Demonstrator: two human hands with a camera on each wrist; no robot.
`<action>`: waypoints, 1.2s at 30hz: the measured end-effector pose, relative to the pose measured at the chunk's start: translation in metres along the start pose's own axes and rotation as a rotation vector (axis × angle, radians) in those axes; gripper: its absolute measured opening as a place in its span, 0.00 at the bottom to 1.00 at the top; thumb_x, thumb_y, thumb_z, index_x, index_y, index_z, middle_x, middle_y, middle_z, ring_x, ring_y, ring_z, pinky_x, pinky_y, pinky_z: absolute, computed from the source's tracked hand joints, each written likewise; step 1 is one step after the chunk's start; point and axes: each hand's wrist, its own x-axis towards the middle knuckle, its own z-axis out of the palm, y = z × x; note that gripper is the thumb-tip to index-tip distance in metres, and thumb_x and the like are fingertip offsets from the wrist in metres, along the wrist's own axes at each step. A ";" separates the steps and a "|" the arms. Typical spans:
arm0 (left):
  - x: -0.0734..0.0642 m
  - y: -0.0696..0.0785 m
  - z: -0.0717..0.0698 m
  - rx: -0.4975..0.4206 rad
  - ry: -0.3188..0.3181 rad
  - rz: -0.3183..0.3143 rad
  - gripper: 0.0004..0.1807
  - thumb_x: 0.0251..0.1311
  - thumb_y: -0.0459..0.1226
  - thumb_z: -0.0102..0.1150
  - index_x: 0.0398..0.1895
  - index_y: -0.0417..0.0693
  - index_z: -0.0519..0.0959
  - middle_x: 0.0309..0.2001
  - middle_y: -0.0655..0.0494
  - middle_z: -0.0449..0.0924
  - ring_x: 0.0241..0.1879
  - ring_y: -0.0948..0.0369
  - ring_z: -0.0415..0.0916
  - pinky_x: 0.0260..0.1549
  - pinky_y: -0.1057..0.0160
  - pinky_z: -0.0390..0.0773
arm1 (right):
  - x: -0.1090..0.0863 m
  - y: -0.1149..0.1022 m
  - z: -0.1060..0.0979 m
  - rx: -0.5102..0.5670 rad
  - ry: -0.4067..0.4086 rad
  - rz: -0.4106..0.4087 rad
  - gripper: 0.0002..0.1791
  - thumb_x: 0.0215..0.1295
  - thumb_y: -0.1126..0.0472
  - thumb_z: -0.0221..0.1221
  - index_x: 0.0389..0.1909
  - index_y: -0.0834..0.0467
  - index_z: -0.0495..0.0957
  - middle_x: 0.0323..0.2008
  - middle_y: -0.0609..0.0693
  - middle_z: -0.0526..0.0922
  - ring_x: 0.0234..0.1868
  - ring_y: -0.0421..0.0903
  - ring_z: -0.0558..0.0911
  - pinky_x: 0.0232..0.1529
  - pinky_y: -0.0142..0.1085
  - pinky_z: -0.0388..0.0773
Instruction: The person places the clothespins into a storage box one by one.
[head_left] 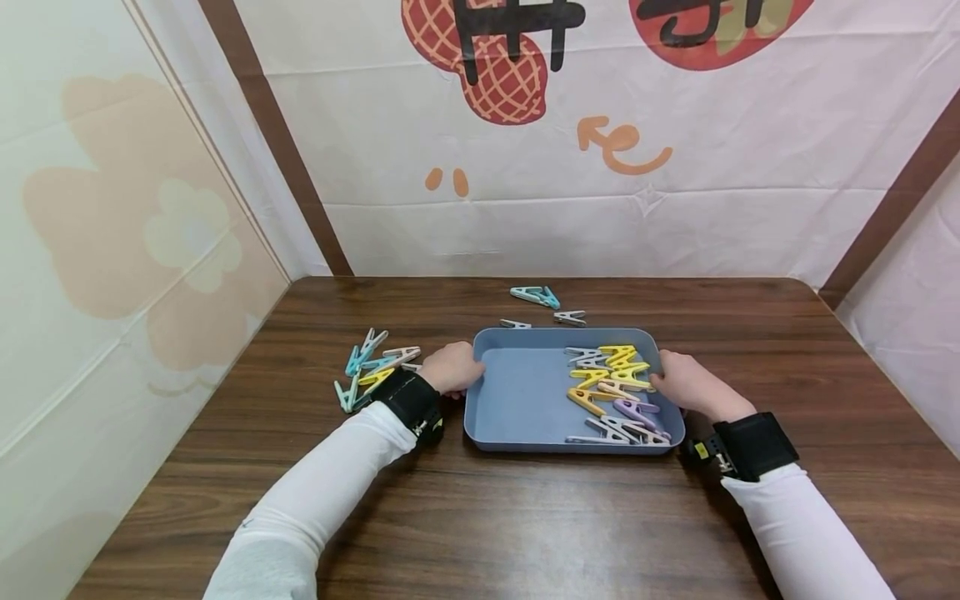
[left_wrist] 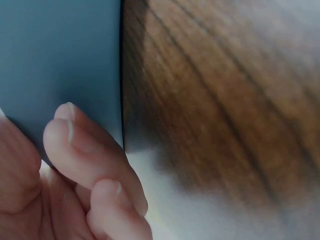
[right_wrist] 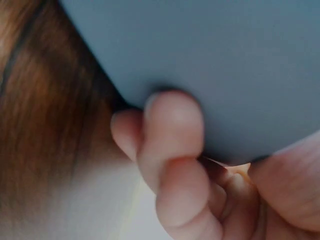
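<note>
A shallow blue-grey tray (head_left: 517,392) is held at its two short sides. My left hand (head_left: 453,368) grips the left rim, thumb over the edge. In the left wrist view, its fingers (left_wrist: 82,150) curl against the tray's outer wall (left_wrist: 60,50). On the opposite side my right hand (head_left: 697,387) grips the right rim, and the right wrist view has its fingers (right_wrist: 175,125) bent against the tray's outside (right_wrist: 225,60). Yellow, white and purple clothespins (head_left: 611,375) lie in the tray's right half; its left half shows bare bottom.
Left of the tray, beside my left wrist, lies a loose pile of blue, white and yellow clothespins (head_left: 367,367). Behind the tray are a blue clothespin (head_left: 536,295) and two pale grey clothespins (head_left: 570,317). A printed cloth (head_left: 525,225) hangs at the wooden table's (head_left: 540,525) back edge.
</note>
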 end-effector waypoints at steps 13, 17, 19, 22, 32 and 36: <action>0.000 -0.001 0.003 0.012 -0.019 0.017 0.20 0.69 0.41 0.45 0.18 0.45 0.73 0.16 0.51 0.75 0.16 0.57 0.75 0.15 0.62 0.72 | -0.004 0.002 0.002 0.002 -0.049 -0.013 0.20 0.74 0.67 0.43 0.56 0.80 0.56 0.30 0.59 0.72 0.20 0.46 0.75 0.19 0.37 0.73; 0.000 0.000 0.001 0.026 -0.039 0.023 0.19 0.69 0.41 0.45 0.20 0.44 0.75 0.16 0.51 0.76 0.15 0.57 0.75 0.14 0.62 0.71 | -0.006 0.002 0.002 0.017 -0.062 -0.005 0.19 0.74 0.66 0.42 0.55 0.79 0.56 0.30 0.59 0.71 0.20 0.46 0.74 0.19 0.38 0.73; 0.000 0.000 -0.002 0.042 -0.053 0.039 0.19 0.68 0.41 0.46 0.20 0.45 0.75 0.16 0.52 0.76 0.14 0.59 0.74 0.13 0.63 0.70 | -0.006 0.003 0.002 0.020 -0.062 0.000 0.18 0.75 0.66 0.42 0.55 0.79 0.56 0.31 0.60 0.71 0.20 0.47 0.75 0.19 0.38 0.73; 0.001 0.002 -0.011 0.069 -0.095 0.069 0.19 0.66 0.43 0.51 0.19 0.44 0.75 0.15 0.53 0.76 0.12 0.61 0.72 0.12 0.65 0.70 | -0.007 0.003 0.002 0.025 -0.060 0.011 0.19 0.75 0.66 0.42 0.56 0.79 0.56 0.32 0.61 0.71 0.21 0.47 0.76 0.19 0.38 0.73; 0.027 0.025 -0.061 0.214 0.128 0.130 0.26 0.58 0.57 0.60 0.12 0.50 0.74 0.12 0.58 0.73 0.13 0.63 0.69 0.17 0.64 0.66 | -0.005 0.000 0.001 0.012 -0.043 -0.003 0.18 0.74 0.67 0.42 0.54 0.79 0.57 0.32 0.62 0.72 0.20 0.47 0.76 0.19 0.38 0.74; 0.056 0.037 -0.061 0.258 0.244 0.249 0.20 0.57 0.51 0.64 0.16 0.52 0.71 0.18 0.60 0.69 0.21 0.62 0.66 0.22 0.62 0.65 | -0.005 0.000 0.000 0.004 -0.043 -0.005 0.17 0.74 0.67 0.42 0.53 0.79 0.57 0.32 0.62 0.72 0.19 0.47 0.76 0.19 0.38 0.74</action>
